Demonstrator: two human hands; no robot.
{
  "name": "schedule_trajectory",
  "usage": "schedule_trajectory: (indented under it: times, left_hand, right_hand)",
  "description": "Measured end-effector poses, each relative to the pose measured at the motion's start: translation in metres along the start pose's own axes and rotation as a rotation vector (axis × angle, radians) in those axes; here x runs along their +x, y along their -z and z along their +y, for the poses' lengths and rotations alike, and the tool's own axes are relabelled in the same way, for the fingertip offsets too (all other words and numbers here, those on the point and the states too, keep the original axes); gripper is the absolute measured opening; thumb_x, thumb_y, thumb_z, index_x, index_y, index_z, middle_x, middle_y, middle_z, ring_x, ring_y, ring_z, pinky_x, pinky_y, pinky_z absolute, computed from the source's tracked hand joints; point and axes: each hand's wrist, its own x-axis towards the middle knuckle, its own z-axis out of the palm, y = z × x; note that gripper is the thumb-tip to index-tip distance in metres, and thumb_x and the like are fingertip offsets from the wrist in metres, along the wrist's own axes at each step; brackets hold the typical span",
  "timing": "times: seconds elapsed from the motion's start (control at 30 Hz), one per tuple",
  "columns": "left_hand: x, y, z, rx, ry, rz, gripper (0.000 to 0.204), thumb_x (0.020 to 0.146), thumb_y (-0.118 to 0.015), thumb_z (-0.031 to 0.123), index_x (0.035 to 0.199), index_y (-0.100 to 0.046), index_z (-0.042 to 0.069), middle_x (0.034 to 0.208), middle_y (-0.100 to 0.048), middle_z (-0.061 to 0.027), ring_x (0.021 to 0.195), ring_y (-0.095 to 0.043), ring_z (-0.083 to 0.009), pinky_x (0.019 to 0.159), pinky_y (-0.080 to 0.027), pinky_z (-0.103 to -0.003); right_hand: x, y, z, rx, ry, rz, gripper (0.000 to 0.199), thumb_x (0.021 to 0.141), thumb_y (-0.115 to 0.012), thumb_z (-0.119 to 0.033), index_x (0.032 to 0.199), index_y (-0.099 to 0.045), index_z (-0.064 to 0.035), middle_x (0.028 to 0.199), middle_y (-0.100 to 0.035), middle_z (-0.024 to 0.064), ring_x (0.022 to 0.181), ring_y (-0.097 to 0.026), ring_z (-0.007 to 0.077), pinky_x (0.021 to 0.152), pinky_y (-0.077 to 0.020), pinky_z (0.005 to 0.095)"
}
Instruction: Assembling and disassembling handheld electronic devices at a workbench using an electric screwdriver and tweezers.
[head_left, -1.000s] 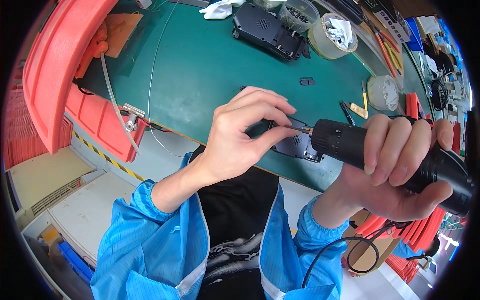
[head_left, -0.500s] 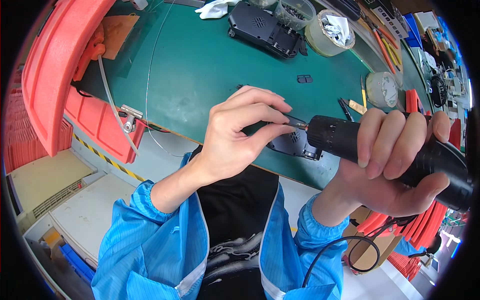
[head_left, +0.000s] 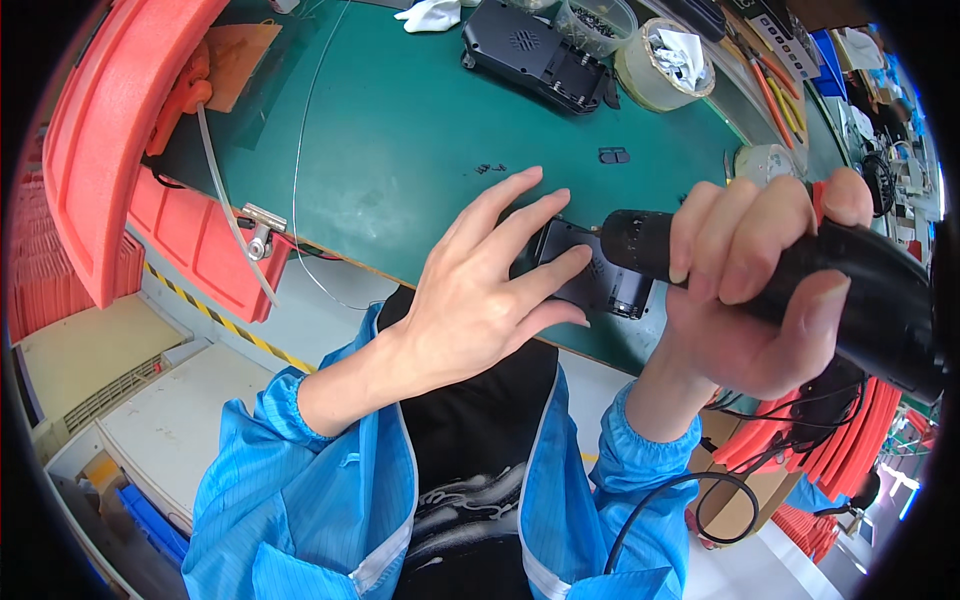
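Screw-driving on a black plastic housing (head_left: pixel 608 287) looks to be partway through. The housing lies near the front edge of the green tabletop (head_left: pixel 400 130), its speaker grille and a metal-contact bay facing up, partly hidden beneath the fingers and tool.

The right hand (head_left: pixel 745 290) is wrapped around a black electric screwdriver (head_left: pixel 870 285), whose nose points left above the housing; whether its bit meets a screw cannot be told. The left hand (head_left: pixel 480 280) is spread and released, fingertips over the housing's left part, with nothing visibly gripped; contact there is unclear.

How many screws are already seated in this housing cannot be made out. A few loose dark screws (head_left: pixel 490 169) lie beyond the left hand, toward the middle of the tabletop, so fastening seems unfinished. The bay appears uncovered, and a small dark plastic piece (head_left: pixel 614 155) lies apart, between the housing and the far edge.

Near the far edge, a second black housing (head_left: pixel 525 50) sits with its bay bare, beside a clear tub (head_left: pixel 612 45) of small dark parts.
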Motion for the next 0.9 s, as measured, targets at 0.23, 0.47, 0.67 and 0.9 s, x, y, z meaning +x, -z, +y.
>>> schedule_trajectory:
  times: [0.23, 0.47, 0.67, 0.9]
  left_hand:
    - [-0.003, -0.002, -0.002, -0.020, 0.029, -0.008, 0.050, 0.065, -0.093, 0.028, 0.110, -0.080, 0.010, 0.135, -0.066, -0.0174, 0.131, -0.059, -0.0419, 0.101, -0.056, -0.048]
    - [-0.005, -0.006, -0.004, -0.025, 0.030, -0.002, 0.050, 0.065, -0.092, 0.028, 0.110, -0.080, 0.010, 0.133, -0.066, -0.0179, 0.129, -0.061, -0.0402, 0.100, -0.056, -0.048]
    - [-0.005, -0.006, -0.004, -0.025, 0.022, 0.009, 0.049, 0.066, -0.090, 0.029, 0.109, -0.079, 0.008, 0.129, -0.066, -0.0187, 0.129, -0.060, -0.0394, 0.101, -0.055, -0.049]
    - [-0.004, -0.006, -0.003, -0.040, 0.016, 0.026, 0.048, 0.066, -0.091, 0.026, 0.109, -0.079, 0.008, 0.127, -0.067, -0.0179, 0.125, -0.063, -0.0400, 0.098, -0.057, -0.048]
  right_hand:
    - [0.006, -0.023, 0.005, -0.083, -0.111, 0.184, 0.042, 0.104, -0.056, -0.028, 0.135, -0.042, -0.0037, 0.074, -0.053, 0.0047, 0.057, -0.048, 0.0155, 0.059, -0.0443, 0.0339]
    - [0.006, -0.027, 0.011, -0.368, -0.113, 0.195, 0.032, 0.102, -0.058, -0.017, 0.128, -0.043, -0.0036, 0.070, -0.052, 0.0052, 0.052, -0.047, 0.0154, 0.056, -0.0448, 0.0341]
    - [0.011, -0.047, 0.013, -0.441, -0.190, 0.373, 0.028, 0.102, -0.055, -0.012, 0.125, -0.042, -0.0030, 0.067, -0.049, 0.0045, 0.048, -0.043, 0.0142, 0.052, -0.0434, 0.0324]
    - [0.008, -0.043, 0.015, -0.293, -0.141, 0.342, 0.028, 0.102, -0.053, -0.010, 0.126, -0.043, -0.0021, 0.066, -0.047, 0.0042, 0.048, -0.042, 0.0137, 0.051, -0.0429, 0.0326]
